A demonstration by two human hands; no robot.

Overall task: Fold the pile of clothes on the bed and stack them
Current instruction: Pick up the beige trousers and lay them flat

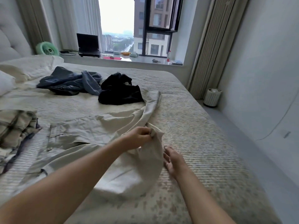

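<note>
A pale beige garment lies spread across the middle of the bed, one long part trailing toward the far side. My left hand pinches a fold of its cloth and lifts it off the cover. Just to the right, my right hand hovers with relaxed fingers beside the lifted cloth, holding nothing. A crumpled black garment lies further back, and a blue-grey one lies to its left. A plaid cloth sits bunched at the left edge.
Pillows and a padded headboard are at the far left. Behind the bed, the window sill holds a green fan, a laptop and small items. A small white bin stands on the floor by the right wall.
</note>
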